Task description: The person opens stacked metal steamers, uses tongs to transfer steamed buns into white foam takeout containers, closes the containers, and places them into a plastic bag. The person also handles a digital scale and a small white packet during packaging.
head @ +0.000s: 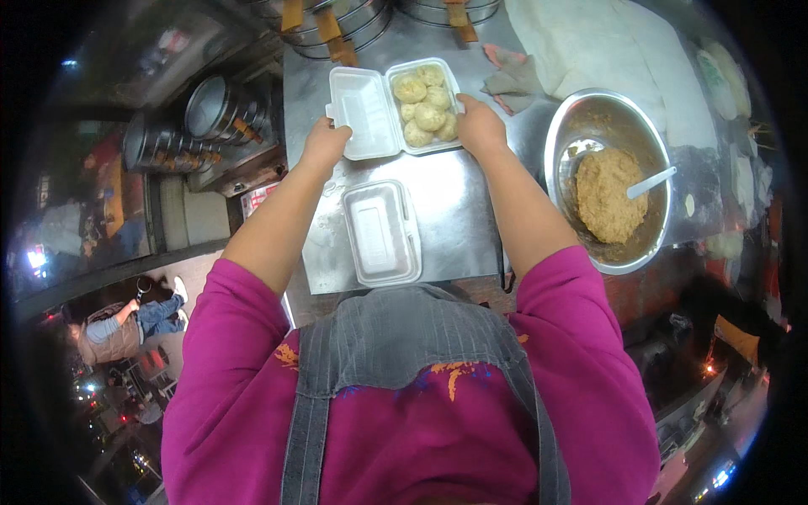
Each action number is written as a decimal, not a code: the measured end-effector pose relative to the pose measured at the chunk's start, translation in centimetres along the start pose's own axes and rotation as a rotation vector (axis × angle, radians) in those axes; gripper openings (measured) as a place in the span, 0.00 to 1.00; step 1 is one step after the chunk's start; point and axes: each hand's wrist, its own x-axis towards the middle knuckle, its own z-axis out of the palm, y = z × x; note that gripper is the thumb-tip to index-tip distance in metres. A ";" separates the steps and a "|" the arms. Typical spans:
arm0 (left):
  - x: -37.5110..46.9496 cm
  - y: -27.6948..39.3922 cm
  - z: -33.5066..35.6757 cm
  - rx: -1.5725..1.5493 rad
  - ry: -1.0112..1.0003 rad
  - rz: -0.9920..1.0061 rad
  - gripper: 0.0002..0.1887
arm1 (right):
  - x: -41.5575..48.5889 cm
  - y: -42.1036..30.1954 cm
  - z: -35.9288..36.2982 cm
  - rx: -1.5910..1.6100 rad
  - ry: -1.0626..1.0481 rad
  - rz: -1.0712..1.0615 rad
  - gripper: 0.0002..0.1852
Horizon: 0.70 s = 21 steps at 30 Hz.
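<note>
A white clamshell takeout box (396, 144) lies opened out on the steel table, its lid to the left and its base to the right. Several pale round buns (430, 117) fill the base. My left hand (325, 146) grips the outer edge of the lid, thumb on the inner side. At the base's right edge my right hand (481, 126) has hold of the rim, its fingers partly hidden beneath. Nearer to my apron rests a second white clamshell box (382, 233), which holds no food that I can see.
A steel bowl (661, 142) of brown filling, with a white-handled utensil (651, 182) in it, stands right. A rag (512, 79) and a white cloth (587, 44) lie beyond. Round steamers (341, 31) stand at the back, more steamers (218, 110) at left. A person (120, 328) sits farther left.
</note>
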 end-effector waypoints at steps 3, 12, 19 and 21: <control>-1.8 0.2 -0.6 -0.108 -0.106 0.128 0.32 | -1.5 -0.8 1.1 0.054 -0.064 0.001 0.22; -0.9 3.0 5.0 0.666 -0.013 0.786 0.28 | -1.2 -1.8 1.5 -0.280 -0.021 -0.078 0.27; 1.4 3.9 7.1 0.836 -0.153 1.014 0.19 | -0.1 -0.3 1.3 0.064 -0.118 0.018 0.24; 1.2 4.3 7.6 0.896 -0.163 0.995 0.18 | 0.4 -0.1 1.2 0.053 -0.136 0.028 0.24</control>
